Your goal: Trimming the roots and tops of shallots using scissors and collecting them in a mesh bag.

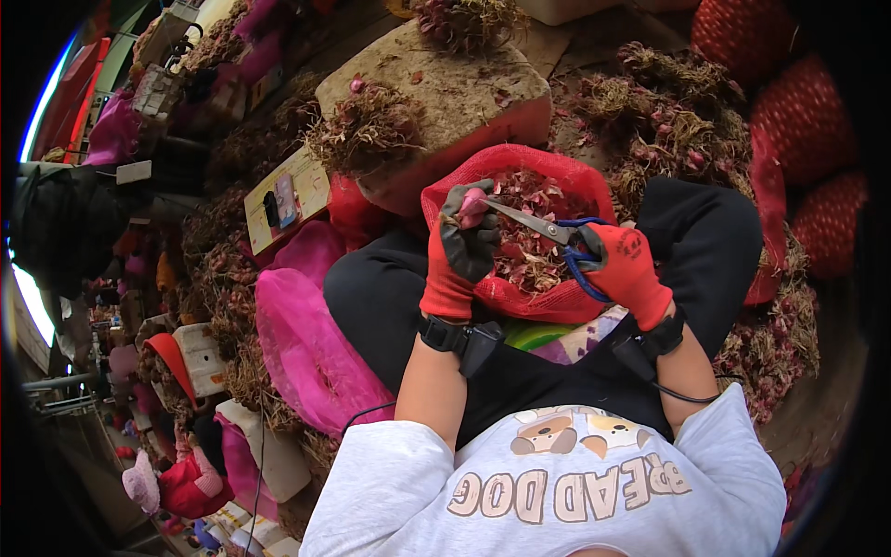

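My left hand (461, 243), in a red and grey work glove, is closed around a pink shallot (472, 206). Scissors (538, 223) with blue handles are in my right hand (627, 264), also gloved, its fingers at the handle loops. The blades point left, and their tips reach the shallot. Both hands are above a red mesh bag (594, 172) between my legs. Loose pink skins and dry trimmings (534, 255) lie inside it.
Ahead stands a dirt-covered foam block (455, 88) with a dried shallot bunch (371, 125) on it. More bunches (664, 121) are piled at the far right, near full red mesh sacks (803, 111). A pink mesh bag (302, 325) lies at my left. A person (190, 483) sits farther left.
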### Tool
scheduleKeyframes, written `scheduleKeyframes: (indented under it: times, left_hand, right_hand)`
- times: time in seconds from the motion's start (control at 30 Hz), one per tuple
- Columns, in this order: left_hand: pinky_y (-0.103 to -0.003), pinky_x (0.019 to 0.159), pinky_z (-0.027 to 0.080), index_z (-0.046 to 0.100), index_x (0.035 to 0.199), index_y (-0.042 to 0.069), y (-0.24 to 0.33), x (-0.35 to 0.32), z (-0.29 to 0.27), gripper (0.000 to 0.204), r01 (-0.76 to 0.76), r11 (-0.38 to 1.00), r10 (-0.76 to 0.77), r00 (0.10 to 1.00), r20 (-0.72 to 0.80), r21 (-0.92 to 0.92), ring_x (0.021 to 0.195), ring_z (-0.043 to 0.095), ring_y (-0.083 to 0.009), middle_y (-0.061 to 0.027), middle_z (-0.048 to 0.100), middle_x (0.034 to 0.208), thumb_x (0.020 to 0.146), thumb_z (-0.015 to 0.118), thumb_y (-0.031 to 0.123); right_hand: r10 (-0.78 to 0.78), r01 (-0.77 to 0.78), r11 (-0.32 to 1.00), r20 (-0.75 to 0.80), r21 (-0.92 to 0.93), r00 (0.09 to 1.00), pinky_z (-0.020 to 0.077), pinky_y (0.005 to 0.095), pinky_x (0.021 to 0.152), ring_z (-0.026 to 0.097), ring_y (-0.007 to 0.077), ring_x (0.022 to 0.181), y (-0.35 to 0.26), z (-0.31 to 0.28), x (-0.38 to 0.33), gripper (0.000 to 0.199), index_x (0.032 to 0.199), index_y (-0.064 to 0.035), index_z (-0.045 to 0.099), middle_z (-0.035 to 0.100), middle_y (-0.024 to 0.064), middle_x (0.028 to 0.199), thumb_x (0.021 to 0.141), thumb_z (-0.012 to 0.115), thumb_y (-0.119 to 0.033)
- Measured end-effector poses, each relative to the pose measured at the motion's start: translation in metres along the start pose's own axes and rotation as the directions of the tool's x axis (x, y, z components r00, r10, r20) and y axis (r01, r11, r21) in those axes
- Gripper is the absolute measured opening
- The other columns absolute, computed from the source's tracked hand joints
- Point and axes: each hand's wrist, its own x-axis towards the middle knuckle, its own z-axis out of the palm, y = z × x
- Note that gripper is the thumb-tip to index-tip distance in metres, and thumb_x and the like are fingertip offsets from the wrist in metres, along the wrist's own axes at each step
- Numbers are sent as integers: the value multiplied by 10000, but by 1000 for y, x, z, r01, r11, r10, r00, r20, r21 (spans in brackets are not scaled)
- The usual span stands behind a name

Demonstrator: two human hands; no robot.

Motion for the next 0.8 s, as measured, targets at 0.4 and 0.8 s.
scheduleKeyframes:
  times: [0.4,0.8]
  left_hand:
    - [-216,527,381,485,1172,-3,0,-4,0,514,-57,962,51,998,30,268,602,418,-89,9,460,749,898,515,430]
    - [-355,731,484,578,1005,40,-7,-1,29,278,-306,-160,153,932,330,939,842,611,-308,-124,616,936,737,637,-2]
  right_hand:
    - [16,-13,998,33,-66,999,465,374,595,608,305,692,4,0,-1,213,891,-87,620,613,108,743,745,695,-224]
    - [333,-305,695,85,651,939,486,291,670,626,123,744,7,-6,10,279,1037,-13,627,659,64,838,782,703,-98]
